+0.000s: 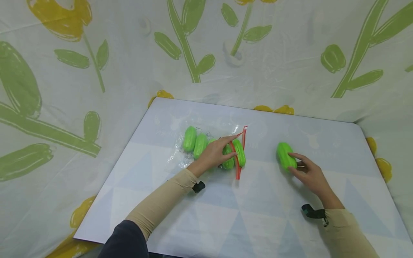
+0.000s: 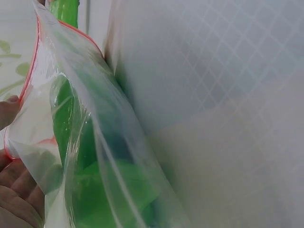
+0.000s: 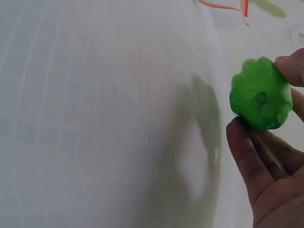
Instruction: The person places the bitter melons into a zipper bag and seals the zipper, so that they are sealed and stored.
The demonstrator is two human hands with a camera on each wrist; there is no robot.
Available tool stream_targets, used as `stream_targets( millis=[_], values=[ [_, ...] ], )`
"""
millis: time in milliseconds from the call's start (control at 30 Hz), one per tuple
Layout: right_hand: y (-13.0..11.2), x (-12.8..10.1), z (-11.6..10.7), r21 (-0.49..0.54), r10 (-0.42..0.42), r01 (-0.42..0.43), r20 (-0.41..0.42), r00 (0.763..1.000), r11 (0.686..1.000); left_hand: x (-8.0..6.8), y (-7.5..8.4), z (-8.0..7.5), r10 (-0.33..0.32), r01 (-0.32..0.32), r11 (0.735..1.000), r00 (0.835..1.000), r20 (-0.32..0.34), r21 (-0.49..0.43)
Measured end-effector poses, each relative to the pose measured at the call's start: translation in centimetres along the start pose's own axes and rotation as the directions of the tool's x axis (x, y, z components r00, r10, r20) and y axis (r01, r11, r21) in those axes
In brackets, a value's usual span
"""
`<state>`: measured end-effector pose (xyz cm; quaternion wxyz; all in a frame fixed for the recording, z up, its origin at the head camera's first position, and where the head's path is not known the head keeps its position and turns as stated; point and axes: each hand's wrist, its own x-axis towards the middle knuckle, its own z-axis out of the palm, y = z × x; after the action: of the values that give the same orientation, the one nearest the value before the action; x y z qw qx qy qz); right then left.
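Note:
A clear zip bag (image 1: pixel 175 152) with a red zip strip lies on the table, several green ridged, capsule-shaped pieces inside. My left hand (image 1: pixel 214 152) reaches over the bag and holds its red-edged mouth, index finger at the strip's far part, thumb nearer. In the left wrist view the thumb (image 2: pixel 8 111) is at the red edge, and the bag's mouth gapes. To the right of the bag, my right hand (image 1: pixel 309 175) grips another green ridged piece (image 1: pixel 285 154) between thumb and fingers. The right wrist view shows the piece's lobed end (image 3: pixel 260 97) with a small round centre.
The pale table (image 1: pixel 258 222) has a triangle pattern. A white curtain (image 1: pixel 284 71) with printed yellow flowers and green leaves hangs around its back and sides. Dark wrist cameras (image 1: pixel 313 211) sit at both sleeves, close over the table.

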<state>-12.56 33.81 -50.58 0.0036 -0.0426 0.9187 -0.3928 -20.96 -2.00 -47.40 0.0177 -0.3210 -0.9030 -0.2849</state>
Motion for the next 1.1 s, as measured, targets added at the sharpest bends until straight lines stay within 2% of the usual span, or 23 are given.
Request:
stream_targets(
  millis=[867, 1100],
  values=[
    [-1.6, 1.4, 1.9, 0.081, -0.112, 0.108, 0.045, 0.993, 0.991, -0.1, 0.0, 0.0, -0.005, 0.005, 1.0, 1.0, -0.001, -0.009],
    [-3.2, 1.5, 1.8, 0.115, -0.095, 0.084, 0.091, 0.991, 0.99, 0.0, 0.0, 0.1, 0.001, -0.001, 1.0, 1.0, -0.006, -0.007]
  ],
)
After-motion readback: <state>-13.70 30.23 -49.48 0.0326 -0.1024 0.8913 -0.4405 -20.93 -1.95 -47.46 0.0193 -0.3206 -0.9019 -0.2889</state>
